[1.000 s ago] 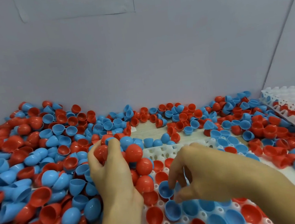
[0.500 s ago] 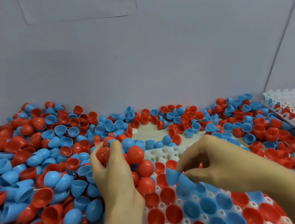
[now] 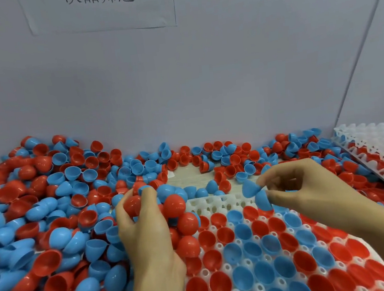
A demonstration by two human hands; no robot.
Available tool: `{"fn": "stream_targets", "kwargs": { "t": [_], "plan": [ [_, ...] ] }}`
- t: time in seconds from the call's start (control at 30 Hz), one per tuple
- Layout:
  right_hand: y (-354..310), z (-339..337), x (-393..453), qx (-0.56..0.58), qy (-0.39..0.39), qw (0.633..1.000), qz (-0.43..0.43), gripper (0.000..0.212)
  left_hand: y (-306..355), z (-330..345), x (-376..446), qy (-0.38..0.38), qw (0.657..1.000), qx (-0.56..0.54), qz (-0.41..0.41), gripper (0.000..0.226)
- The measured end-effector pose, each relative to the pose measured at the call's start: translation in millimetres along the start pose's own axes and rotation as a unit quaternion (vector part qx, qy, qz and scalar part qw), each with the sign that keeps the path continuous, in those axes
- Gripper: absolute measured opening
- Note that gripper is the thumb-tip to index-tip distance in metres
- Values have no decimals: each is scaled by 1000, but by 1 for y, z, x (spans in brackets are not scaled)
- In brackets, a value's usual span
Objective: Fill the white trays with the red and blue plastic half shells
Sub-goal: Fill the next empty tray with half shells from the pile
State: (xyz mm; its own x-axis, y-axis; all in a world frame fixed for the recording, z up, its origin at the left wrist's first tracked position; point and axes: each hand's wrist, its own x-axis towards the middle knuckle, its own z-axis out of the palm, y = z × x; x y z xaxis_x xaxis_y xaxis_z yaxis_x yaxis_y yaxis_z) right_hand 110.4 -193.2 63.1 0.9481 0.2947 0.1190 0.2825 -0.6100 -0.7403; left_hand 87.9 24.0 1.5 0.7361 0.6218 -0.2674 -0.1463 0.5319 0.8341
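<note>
Grey wall behind, loose shells heaped left of the left hand [image 3: 145,232], which grips a red shell [image 3: 132,206]. Right hand [image 3: 296,188] pinches two blue shells [image 3: 257,194] directly above the white tray's [image 3: 213,204] empty far row, nearer it.

Two bare hands and forearms, no gloves.

The left hand [image 3: 145,227] and the right hand [image 3: 296,186] are both uncovered, with short, unpainted nails; no rings, watch or bands show, and no sleeve reaches either forearm within the frame.
</note>
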Motion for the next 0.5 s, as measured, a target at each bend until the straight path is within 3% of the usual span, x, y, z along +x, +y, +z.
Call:
{"fn": "stream_targets", "kwargs": {
  "t": [0.1, 0.23, 0.43, 0.5],
  "plan": [
    [-13, 13, -3, 40, 28, 999, -17, 29, -5, 6, -6, -4, 1000, 6, 9, 19],
    [-37, 45, -9, 83, -7, 994, -65, 23, -8, 10, -11, 2, 1000, 16, 24, 22],
    [-51, 69, -3, -7, 76, 989, -126, 5, -13, 8, -8, 8, 999, 27, 40, 24],
    [-52, 70, -1, -26, 99, 985, -139, 10, -14, 8, -8, 1, 999, 25, 38, 25]
  ]
}}
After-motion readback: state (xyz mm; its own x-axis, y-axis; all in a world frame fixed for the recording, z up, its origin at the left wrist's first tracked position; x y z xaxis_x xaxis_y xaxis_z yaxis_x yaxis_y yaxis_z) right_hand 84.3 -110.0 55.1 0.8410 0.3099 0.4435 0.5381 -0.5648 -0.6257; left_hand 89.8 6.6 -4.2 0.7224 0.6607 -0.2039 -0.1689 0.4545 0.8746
